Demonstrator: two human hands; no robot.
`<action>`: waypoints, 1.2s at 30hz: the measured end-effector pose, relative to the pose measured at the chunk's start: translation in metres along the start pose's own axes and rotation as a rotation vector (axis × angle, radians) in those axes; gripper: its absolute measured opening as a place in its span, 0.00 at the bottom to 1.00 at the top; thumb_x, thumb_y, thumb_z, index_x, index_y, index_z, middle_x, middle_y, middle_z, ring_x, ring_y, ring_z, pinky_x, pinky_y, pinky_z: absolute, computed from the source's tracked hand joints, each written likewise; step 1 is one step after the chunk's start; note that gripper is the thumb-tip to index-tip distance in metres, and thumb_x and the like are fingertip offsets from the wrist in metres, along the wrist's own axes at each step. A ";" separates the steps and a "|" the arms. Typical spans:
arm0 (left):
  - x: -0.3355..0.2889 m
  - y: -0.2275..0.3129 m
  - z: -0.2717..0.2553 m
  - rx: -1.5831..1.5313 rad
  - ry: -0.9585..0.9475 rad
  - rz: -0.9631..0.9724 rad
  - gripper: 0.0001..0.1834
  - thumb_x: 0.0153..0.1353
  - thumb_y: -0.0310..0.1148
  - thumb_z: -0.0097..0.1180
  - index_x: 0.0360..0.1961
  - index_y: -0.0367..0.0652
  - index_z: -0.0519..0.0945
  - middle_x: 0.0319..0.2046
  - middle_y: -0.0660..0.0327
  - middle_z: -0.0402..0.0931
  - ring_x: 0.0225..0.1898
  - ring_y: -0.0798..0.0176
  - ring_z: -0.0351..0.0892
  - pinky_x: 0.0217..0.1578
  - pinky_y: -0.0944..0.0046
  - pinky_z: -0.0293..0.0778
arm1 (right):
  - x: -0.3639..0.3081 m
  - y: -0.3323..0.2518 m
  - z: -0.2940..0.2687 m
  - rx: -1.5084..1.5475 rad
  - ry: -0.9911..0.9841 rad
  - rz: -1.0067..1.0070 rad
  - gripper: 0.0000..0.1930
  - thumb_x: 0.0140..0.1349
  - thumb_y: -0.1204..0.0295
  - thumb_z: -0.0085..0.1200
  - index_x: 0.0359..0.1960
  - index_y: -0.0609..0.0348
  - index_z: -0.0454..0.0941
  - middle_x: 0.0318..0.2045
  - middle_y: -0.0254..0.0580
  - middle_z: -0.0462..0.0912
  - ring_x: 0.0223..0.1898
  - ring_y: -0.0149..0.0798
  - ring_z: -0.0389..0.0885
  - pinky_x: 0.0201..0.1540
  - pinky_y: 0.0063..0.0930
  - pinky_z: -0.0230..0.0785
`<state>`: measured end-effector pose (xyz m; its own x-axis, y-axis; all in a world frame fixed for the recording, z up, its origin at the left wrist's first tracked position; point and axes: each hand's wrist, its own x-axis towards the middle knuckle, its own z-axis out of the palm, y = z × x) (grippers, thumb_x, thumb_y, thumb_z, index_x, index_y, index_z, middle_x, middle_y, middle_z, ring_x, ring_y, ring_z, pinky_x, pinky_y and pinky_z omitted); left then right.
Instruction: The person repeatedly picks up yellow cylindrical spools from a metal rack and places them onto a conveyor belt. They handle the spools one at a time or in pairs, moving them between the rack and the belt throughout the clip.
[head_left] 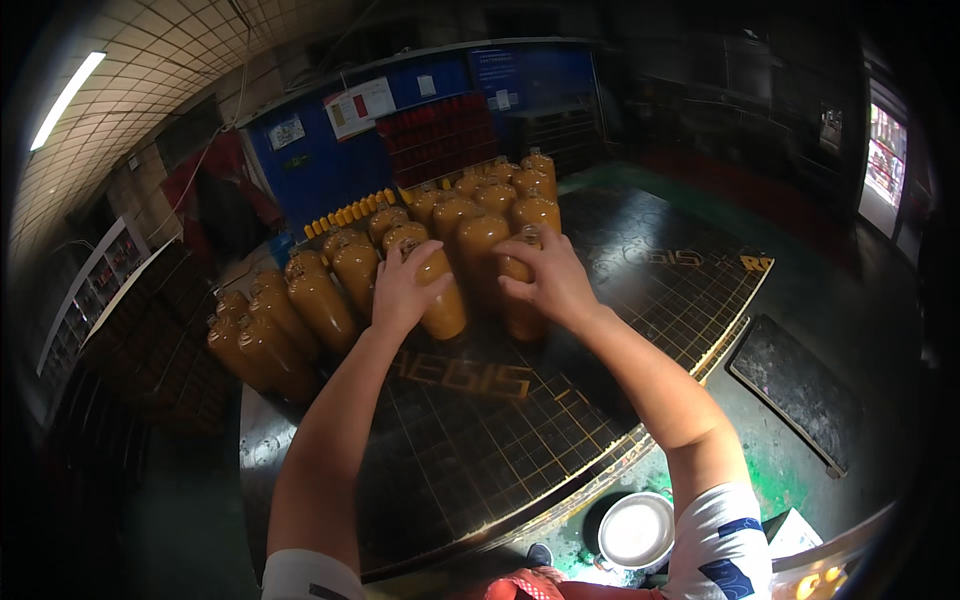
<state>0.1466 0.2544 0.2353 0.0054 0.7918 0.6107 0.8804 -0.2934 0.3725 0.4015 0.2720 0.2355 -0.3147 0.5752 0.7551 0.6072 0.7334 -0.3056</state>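
Observation:
Both my arms reach over a dark table (470, 430) toward a crowd of tall, glossy amber-brown bottles (482, 240) with narrow necks. My left hand (405, 290) is closed around the upper part of a front bottle (443, 310), which leans slightly. Just to its right, my right hand (552, 280) grips another front bottle (524, 318) near its shoulder, with thumb and fingers on either side. Several more bottles (275, 355) stand close together at the left, and further ones fill the space behind my hands.
A row of small yellow bottles (350, 213) lines the table's far side. Behind stand a blue wall panel (300, 170) and red crates (440, 138). A dark flat board (795, 390) lies right of the table; a round white basin (637, 532) sits on the floor by its near edge.

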 end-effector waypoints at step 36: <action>-0.882 0.587 0.171 -1.013 -2.443 -2.298 0.31 0.67 0.59 0.47 0.55 0.44 0.76 0.49 0.47 0.79 0.48 0.45 0.81 0.51 0.44 0.79 | -1.113 -0.408 -0.371 1.229 1.988 0.860 0.27 0.67 0.45 0.43 0.58 0.48 0.76 0.51 0.60 0.79 0.48 0.62 0.80 0.46 0.59 0.80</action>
<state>0.7396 -0.5242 -0.2044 0.6008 -0.7307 -0.3243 0.4739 0.6522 -0.5916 0.7745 -0.8016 -0.2655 0.7986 0.4019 -0.4480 -0.5245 0.8298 -0.1907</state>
